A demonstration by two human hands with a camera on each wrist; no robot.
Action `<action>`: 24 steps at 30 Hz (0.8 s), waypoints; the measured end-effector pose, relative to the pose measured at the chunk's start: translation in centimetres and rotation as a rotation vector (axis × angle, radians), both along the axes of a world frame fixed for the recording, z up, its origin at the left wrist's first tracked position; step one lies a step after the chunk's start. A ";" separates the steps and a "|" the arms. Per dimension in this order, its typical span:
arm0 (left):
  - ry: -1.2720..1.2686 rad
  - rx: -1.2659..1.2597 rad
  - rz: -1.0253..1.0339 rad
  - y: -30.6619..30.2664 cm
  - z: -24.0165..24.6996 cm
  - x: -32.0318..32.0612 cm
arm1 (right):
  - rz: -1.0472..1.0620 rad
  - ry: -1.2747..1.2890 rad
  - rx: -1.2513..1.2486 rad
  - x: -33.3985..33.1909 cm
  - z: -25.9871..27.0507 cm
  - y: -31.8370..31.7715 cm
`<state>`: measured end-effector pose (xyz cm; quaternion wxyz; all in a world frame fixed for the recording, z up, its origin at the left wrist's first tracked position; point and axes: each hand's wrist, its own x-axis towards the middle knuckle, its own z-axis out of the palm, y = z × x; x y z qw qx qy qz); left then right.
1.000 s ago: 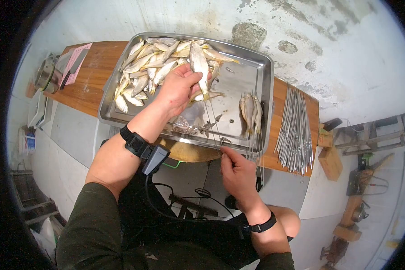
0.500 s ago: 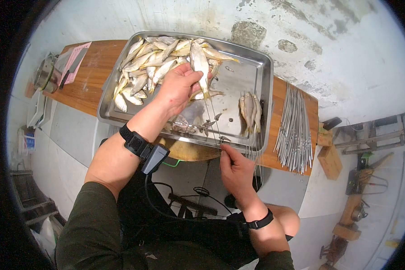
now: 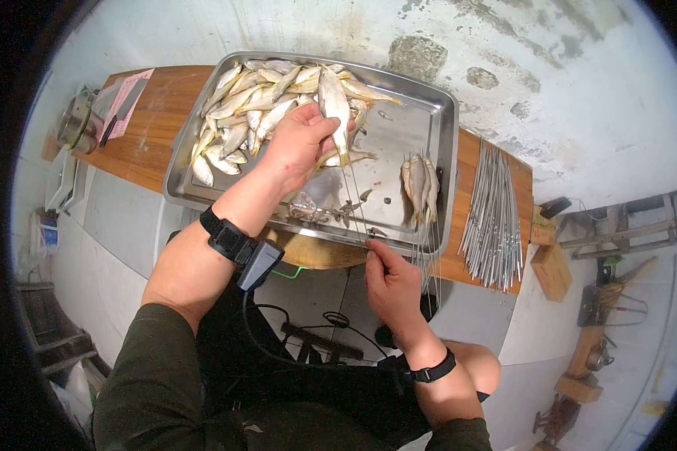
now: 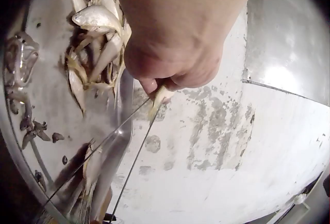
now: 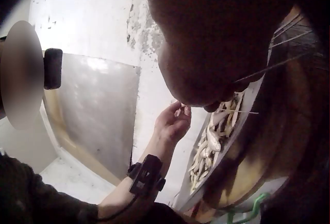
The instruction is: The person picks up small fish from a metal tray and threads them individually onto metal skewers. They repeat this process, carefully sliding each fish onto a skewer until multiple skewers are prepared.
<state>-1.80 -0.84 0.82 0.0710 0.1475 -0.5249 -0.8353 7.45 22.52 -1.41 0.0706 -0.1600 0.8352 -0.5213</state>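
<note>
In the head view the left hand [image 3: 302, 143] grips a silvery fish [image 3: 332, 98] above the tray, its tail pointing down. Two thin metal skewers [image 3: 357, 199] run from the tail end to the right hand [image 3: 396, 289], which pinches them at the tray's near edge. Curled fingers of the left hand [image 4: 172, 38] hide most of that fish in the left wrist view; its yellowish tail [image 4: 161, 101] shows beside the skewers. The right wrist view shows the right hand [image 5: 221, 43] dark and close, with skewer ends past its fingers.
A steel tray [image 3: 447, 143] bears heaped fish [image 3: 241, 113] at left and several skewered fish [image 3: 418, 184] at right. More skewers [image 3: 493, 218] lie on the wooden table [image 3: 147, 143]. A knife [image 3: 120, 113] lies at far left. A round wooden block [image 3: 316, 252] stands below the tray's near edge.
Both hands keep nearly the same places, with the fish and skewers still between them. The right hand has shifted slightly up and left.
</note>
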 end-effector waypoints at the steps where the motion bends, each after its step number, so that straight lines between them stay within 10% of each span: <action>1: 0.002 0.011 0.023 0.1 -0.1 -0.1 | 0.000 0.000 0.000 0.0 -0.1 0.0; 24: -0.021 0.089 -0.013 0.9 -0.3 0.3 | -0.027 -0.090 0.130 -0.1 -1.9 -1.5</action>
